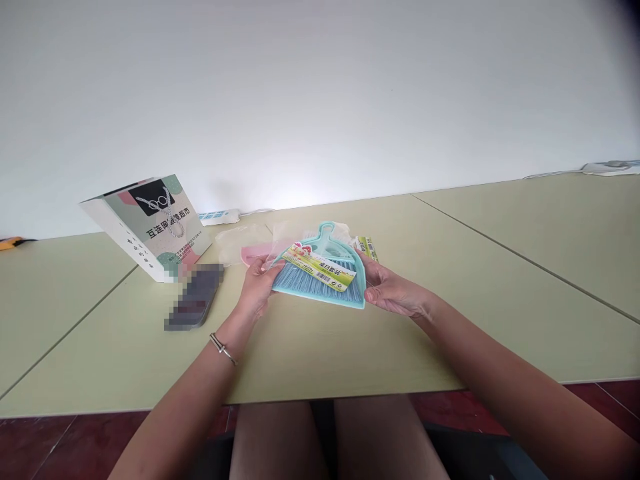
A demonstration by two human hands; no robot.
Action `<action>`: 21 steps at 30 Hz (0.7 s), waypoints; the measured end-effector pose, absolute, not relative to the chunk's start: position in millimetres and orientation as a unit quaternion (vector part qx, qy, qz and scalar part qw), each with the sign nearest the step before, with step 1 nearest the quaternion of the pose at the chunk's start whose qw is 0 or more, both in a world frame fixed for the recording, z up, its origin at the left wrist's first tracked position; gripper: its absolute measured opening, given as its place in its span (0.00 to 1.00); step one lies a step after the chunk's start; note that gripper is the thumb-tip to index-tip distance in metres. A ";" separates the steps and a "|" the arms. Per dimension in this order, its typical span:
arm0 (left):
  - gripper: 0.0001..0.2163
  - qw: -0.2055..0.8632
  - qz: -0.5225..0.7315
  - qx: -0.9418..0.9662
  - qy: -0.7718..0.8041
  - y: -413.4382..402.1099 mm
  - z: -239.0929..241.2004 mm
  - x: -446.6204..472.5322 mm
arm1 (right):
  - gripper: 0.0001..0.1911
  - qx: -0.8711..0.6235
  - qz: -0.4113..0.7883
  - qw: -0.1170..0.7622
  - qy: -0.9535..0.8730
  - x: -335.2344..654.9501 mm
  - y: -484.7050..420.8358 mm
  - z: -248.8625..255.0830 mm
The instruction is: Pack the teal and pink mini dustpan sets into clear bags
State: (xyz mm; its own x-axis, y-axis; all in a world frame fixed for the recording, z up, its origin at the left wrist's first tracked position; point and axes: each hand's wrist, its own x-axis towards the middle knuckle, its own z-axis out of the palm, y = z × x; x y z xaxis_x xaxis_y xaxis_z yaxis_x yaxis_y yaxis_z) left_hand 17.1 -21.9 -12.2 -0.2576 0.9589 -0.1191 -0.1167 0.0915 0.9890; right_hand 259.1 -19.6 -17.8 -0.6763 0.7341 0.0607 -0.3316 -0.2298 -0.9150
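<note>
A small light-blue dustpan and brush set (pixel 323 270) in clear wrapping, with a green and yellow label across it, is held a little above the pale green table (pixel 350 347). My left hand (pixel 257 287) grips its left edge. My right hand (pixel 393 290) pinches its right edge and the wrapping there. A pink item (pixel 255 252) in clear plastic lies on the table just behind the set, partly hidden by it.
A printed paper bag (pixel 153 223) lies on its side at the back left. Next to it lies a dark blurred flat object (pixel 195 303). A white power strip (pixel 220 217) sits by the wall. Table seams run diagonally at left and right.
</note>
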 end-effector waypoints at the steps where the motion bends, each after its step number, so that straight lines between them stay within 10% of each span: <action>1: 0.17 0.483 0.557 0.379 0.559 -21.5 -12.8 16.6 | 0.54 -0.199 0.756 0.353 -0.513 258.3 -19.7 -18.2; 10: 0.17 0.554 0.521 0.427 0.490 -29.1 3.6 10.5 | 0.22 -0.321 0.691 0.449 -0.466 252.7 -7.7 -30.9; 21: 0.11 0.589 0.530 0.381 0.476 -28.4 4.4 11.2 | 0.11 -0.353 0.673 0.492 -0.424 251.4 -4.1 -37.0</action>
